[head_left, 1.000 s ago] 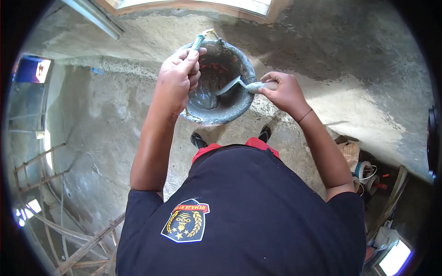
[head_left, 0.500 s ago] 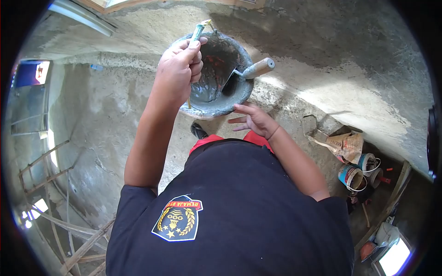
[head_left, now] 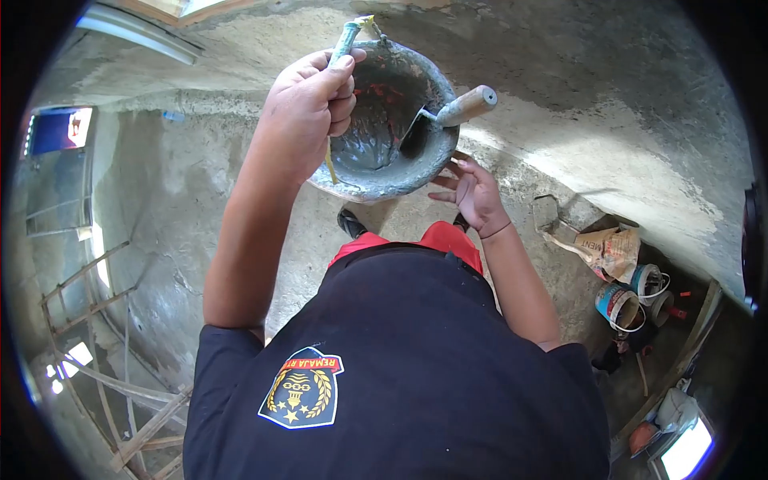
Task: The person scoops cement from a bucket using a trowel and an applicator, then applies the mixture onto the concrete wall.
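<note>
My left hand (head_left: 314, 112) is closed around the green sleeved handle (head_left: 345, 42) of a cement-crusted bucket (head_left: 416, 180). The bucket hangs tilted, its mouth facing me, with wet grey mortar (head_left: 364, 140) inside. A trowel (head_left: 468, 106) rests in it, blade inside and wooden grip sticking out over the right rim. Just below that rim is my right hand (head_left: 478, 196), fingers spread. Its fingertips are at the bucket's outer side; whether they touch it is unclear.
A rough cement wall (head_left: 608, 120) runs along the top and right. At right lie a torn cement sack (head_left: 612, 250) and a paint pail (head_left: 618, 306) beside other pails. Wooden scaffolding (head_left: 148, 428) stands at lower left.
The bucket has moved slightly up and right, with my left hand still on its handle. My right hand has turned and shifted right, up along the bucket's side.
</note>
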{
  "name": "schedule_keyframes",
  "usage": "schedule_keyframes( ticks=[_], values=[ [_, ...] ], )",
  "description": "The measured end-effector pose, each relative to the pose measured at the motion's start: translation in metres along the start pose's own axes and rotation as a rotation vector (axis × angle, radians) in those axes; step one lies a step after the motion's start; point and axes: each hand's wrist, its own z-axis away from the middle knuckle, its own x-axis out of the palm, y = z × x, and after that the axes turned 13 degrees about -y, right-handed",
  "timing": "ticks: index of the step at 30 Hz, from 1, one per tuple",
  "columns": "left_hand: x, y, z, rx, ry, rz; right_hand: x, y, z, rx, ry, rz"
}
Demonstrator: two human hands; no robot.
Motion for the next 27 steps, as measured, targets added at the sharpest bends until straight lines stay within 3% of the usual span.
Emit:
schedule_keyframes(
  ticks=[3, 13, 16, 19, 24, 26, 27],
  values=[
    [0.001, -0.002, -0.005, -0.024, -0.053, -0.037, -0.006, -0.008, -0.005, 0.011, 0.087, 0.178],
    [-0.001, -0.006, -0.015, -0.071, -0.11, -0.085, 0.002, 0.002, -0.019, 0.004, 0.108, 0.11],
    [-0.003, -0.009, -0.018, -0.075, -0.105, -0.119, 0.002, 0.005, -0.023, 0.162, 0.137, 0.102],
    [-0.009, -0.01, -0.025, -0.074, -0.134, -0.159, 0.008, 0.007, -0.025, 0.063, 0.246, 0.266],
    [-0.021, -0.006, -0.026, -0.105, -0.159, -0.207, -0.025, -0.006, -0.018, 0.034, -0.02, -0.004],
    [-0.025, -0.006, -0.026, -0.134, -0.103, -0.314, -0.05, -0.034, -0.015, -0.009, 0.023, -0.052],
    [-0.028, -0.007, -0.027, -0.129, -0.113, -0.336, -0.054, -0.052, -0.015, -0.029, 0.144, 0.129]
  ],
)
